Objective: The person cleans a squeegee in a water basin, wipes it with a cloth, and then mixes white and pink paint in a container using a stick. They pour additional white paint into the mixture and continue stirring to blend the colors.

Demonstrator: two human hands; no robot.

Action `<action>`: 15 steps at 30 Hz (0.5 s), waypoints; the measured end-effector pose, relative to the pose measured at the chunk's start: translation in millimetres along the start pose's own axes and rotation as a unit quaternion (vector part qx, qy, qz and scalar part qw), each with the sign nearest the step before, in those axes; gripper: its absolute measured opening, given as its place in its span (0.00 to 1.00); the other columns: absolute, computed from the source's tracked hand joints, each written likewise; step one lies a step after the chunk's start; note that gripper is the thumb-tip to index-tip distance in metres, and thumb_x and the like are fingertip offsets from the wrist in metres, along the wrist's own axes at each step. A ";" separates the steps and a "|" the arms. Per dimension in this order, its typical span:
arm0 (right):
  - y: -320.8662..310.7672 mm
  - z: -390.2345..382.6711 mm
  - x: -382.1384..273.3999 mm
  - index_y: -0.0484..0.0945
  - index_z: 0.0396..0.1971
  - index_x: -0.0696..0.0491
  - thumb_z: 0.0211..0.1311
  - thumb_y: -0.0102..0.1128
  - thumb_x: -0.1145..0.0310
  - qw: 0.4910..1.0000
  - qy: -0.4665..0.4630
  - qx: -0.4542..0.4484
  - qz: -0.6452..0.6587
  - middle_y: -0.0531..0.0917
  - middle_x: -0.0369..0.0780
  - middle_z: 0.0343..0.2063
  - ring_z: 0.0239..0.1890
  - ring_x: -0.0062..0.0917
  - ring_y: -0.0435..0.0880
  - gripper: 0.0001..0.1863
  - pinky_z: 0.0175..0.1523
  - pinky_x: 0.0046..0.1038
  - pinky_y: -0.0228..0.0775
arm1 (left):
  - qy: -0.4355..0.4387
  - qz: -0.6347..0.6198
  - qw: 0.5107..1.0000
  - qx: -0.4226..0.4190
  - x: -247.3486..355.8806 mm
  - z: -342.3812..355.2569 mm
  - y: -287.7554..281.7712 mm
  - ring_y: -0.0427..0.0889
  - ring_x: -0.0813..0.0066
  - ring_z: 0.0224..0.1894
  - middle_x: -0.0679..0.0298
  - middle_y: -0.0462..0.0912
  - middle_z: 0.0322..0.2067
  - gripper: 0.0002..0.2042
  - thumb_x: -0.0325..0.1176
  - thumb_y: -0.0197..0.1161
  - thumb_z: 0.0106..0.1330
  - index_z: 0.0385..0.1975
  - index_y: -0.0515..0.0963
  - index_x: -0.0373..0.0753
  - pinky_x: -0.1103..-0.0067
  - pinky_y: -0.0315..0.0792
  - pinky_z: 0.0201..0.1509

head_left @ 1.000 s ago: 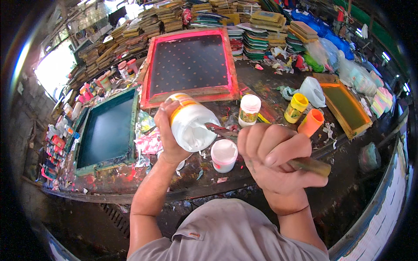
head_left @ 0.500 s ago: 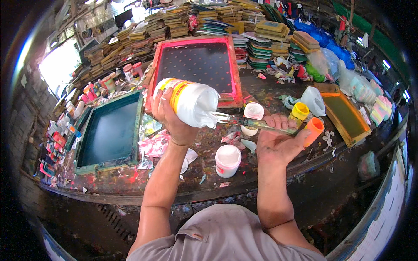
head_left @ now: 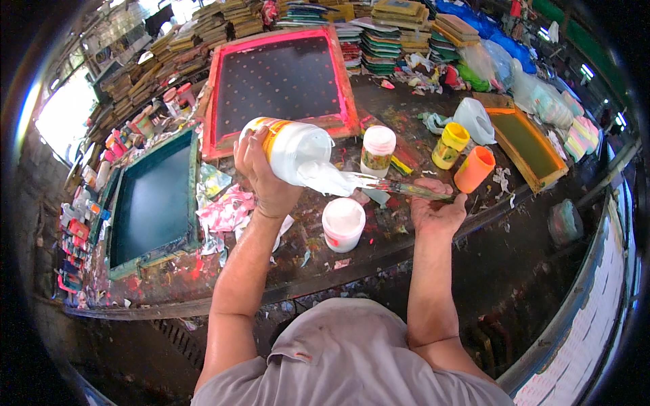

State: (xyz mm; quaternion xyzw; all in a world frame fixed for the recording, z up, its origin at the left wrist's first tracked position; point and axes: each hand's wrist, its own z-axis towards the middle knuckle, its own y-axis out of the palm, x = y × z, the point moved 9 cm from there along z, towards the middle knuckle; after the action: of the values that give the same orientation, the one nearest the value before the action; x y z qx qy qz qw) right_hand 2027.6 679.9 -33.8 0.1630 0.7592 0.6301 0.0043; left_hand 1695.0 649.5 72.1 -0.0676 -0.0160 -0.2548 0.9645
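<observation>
My left hand (head_left: 272,184) grips a large white plastic jar (head_left: 281,145) with a yellow-orange label, tipped on its side with its mouth toward the right. My right hand (head_left: 437,211) is closed on the handle end of a paint-stained spatula (head_left: 405,189), palm turned up. A thick lump of white paint (head_left: 325,177) coats the spatula's far end, at the lower lip of the jar. Below it on the table stands an open white tub (head_left: 343,230) holding pale paint. A second white tub (head_left: 378,154) with a label stands farther back.
A yellow jar (head_left: 447,152) and an orange jar (head_left: 474,170) stand right of the tubs. Pink-edged (head_left: 208,101), green (head_left: 196,223) and orange-yellow (head_left: 548,177) screen frames lie around the worktable. Crumpled pink rags (head_left: 230,210) sit left. Several bottles crowd the left edge; frames are stacked behind.
The spatula's end has come out of the jar's mouth, bringing a large lump of white paint with it. The jar is tipped slightly more downward. The whole view has shifted a little.
</observation>
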 end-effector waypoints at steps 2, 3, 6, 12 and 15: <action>-5.5 0.5 -15.6 0.66 0.28 0.49 0.84 0.38 0.28 1.000 -0.015 0.006 0.004 0.66 0.35 0.22 0.26 0.30 0.68 0.38 0.36 0.34 0.70 | 0.019 0.003 1.000 -0.001 -0.4 -6.1 4.8 0.68 0.47 0.74 0.53 0.75 0.72 0.58 0.46 0.89 0.56 0.80 0.57 0.28 0.48 0.56 0.82; -13.0 2.6 -24.8 0.66 0.28 0.49 0.84 0.38 0.28 0.999 -0.034 0.022 -0.005 0.66 0.34 0.22 0.26 0.30 0.68 0.38 0.36 0.34 0.70 | -0.013 0.004 0.999 -0.034 -3.4 -12.2 8.4 0.69 0.50 0.74 0.54 0.76 0.71 0.55 0.46 0.88 0.58 0.79 0.59 0.28 0.49 0.54 0.83; -25.9 10.4 -48.1 0.66 0.28 0.47 0.85 0.38 0.28 0.996 -0.073 0.036 -0.030 0.64 0.32 0.22 0.25 0.28 0.67 0.37 0.36 0.34 0.71 | -0.012 -0.004 0.999 -0.050 -13.0 -24.8 17.6 0.70 0.49 0.74 0.54 0.77 0.70 0.54 0.44 0.87 0.57 0.78 0.60 0.27 0.50 0.54 0.82; 18.8 5.0 -61.1 0.65 0.30 0.49 0.86 0.41 0.30 0.979 -0.130 0.002 -0.155 0.63 0.34 0.24 0.27 0.27 0.65 0.35 0.37 0.35 0.70 | -0.072 0.004 0.987 -0.143 -46.8 -69.6 32.4 0.70 0.45 0.73 0.51 0.76 0.71 0.61 0.31 0.85 0.52 0.85 0.51 0.28 0.53 0.58 0.81; 68.3 -4.8 -49.1 0.65 0.29 0.49 0.85 0.44 0.30 0.960 -0.140 -0.023 -0.242 0.64 0.33 0.25 0.28 0.26 0.65 0.35 0.39 0.33 0.70 | -0.131 -0.026 0.970 -0.203 -59.9 -93.3 39.8 0.71 0.45 0.73 0.51 0.77 0.71 0.61 0.29 0.84 0.54 0.86 0.47 0.28 0.52 0.58 0.81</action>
State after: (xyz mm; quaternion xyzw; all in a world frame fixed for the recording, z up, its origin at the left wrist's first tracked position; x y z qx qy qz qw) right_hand 2089.6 673.4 22.8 0.0604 0.7529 0.5986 0.2668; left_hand 1662.2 700.1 -29.1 -0.2942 -0.0921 -0.2669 0.9131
